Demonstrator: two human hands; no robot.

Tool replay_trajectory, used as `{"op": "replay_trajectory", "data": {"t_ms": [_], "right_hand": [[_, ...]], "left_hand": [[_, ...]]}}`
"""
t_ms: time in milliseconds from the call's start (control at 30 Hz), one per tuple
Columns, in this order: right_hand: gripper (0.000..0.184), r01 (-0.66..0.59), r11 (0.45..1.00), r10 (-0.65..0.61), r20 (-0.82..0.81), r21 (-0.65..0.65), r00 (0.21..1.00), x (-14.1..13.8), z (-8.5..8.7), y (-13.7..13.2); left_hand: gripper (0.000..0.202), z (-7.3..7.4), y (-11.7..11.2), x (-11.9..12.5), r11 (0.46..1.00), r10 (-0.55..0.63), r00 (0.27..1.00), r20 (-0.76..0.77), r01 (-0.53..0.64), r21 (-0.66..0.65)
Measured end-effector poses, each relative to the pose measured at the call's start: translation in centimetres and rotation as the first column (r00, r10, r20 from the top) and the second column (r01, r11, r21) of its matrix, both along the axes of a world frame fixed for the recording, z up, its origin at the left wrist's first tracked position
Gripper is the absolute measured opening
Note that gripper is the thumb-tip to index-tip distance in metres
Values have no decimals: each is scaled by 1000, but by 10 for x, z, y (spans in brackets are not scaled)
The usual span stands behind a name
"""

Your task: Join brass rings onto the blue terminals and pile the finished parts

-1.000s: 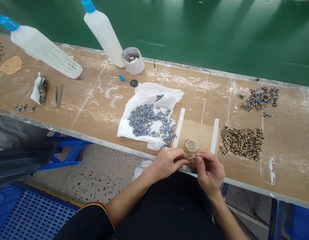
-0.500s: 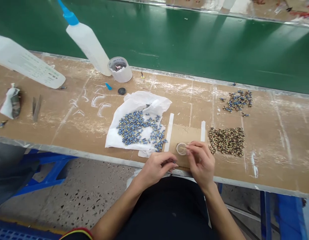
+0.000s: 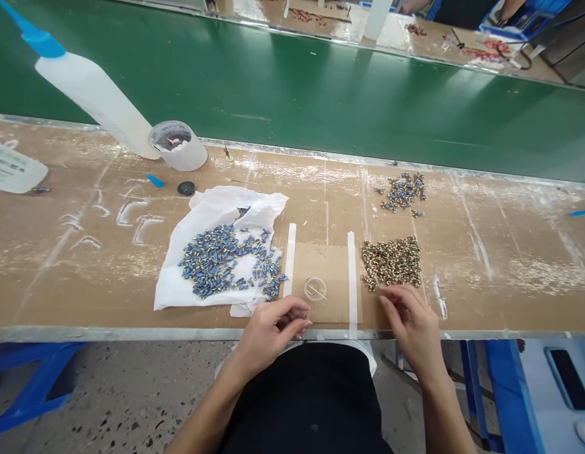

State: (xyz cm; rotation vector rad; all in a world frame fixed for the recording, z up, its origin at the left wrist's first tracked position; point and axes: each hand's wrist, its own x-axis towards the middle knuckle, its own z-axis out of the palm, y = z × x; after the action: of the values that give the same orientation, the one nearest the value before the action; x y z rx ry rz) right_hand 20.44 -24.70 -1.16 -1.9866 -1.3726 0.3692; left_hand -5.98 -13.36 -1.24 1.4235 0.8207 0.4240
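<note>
My left hand (image 3: 276,329) is closed in a pinch near the table's front edge. A small bluish-grey piece shows at its fingertips, mostly hidden by them. To the right, my right hand (image 3: 413,325) has thumb and forefinger apart, just below a heap of small brown-and-gold pieces (image 3: 391,261); nothing shows between them. Between my hands, a thin stick (image 3: 321,294) rests across a small clear round dish (image 3: 315,281) on a cardboard piece (image 3: 333,265). Left of that, many small blue-and-yellow pieces (image 3: 207,261) lie on white paper (image 3: 172,284).
White tape strips (image 3: 352,277) flank the cardboard. Behind the brown heap is a loose cluster of blue-and-gold pieces (image 3: 403,191). At back left stand a blue-tipped white bottle (image 3: 98,98) and a tape roll (image 3: 191,151). A phone (image 3: 569,378) lies at lower right.
My right hand has let go of the stick, leaving it across the dish, and has moved right to the brown-and-gold heap. My left hand keeps its pinch. The camera view has shifted.
</note>
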Motion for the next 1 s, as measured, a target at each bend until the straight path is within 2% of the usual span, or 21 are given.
{"op": "replay_trajectory", "data": {"t_ms": [67, 233, 367, 467, 533, 633, 700, 767, 867, 1000], "right_hand": [[19, -51, 997, 52, 29, -53, 998, -3, -3, 2], [17, -32, 998, 41, 174, -59, 984, -11, -7, 13], [18, -61, 997, 70, 299, -40, 952, -10, -6, 19], [18, -46, 999, 50, 302, -20, 952, -10, -3, 22], [16, -8, 1000, 6, 199, 10, 980, -12, 2, 24], [14, 72, 997, -65, -137, 43, 988, -21, 17, 25], [16, 91, 995, -66, -400, 43, 914, -32, 33, 26], [16, 72, 996, -27, -590, 52, 807, -46, 51, 28], [12, 40, 996, 32, -740, 80, 672, -67, 71, 33], [7, 26, 995, 67, -834, 96, 547, -87, 79, 43]], "left_hand": [[14, 5, 0, -1, 999, 14, 1000, 7, -13, -48], [13, 27, 4, -9, 982, 108, 992, 60, -96, -165], [10, 45, 8, -11, 983, 133, 987, 90, -120, -136], [8, 53, 11, -6, 991, 123, 987, 103, -116, -73], [8, 58, 12, -1, 995, 100, 990, 104, -97, -27], [9, 62, 12, 8, 996, 82, 991, 110, -85, 25], [9, 65, 11, 12, 993, 78, 990, 114, -87, 75], [10, 68, 10, 14, 987, 61, 993, 106, -76, 142], [11, 75, 9, 16, 968, 35, 996, 81, -54, 247], [8, 85, 12, 18, 912, 67, 997, 39, -77, 403]]}}
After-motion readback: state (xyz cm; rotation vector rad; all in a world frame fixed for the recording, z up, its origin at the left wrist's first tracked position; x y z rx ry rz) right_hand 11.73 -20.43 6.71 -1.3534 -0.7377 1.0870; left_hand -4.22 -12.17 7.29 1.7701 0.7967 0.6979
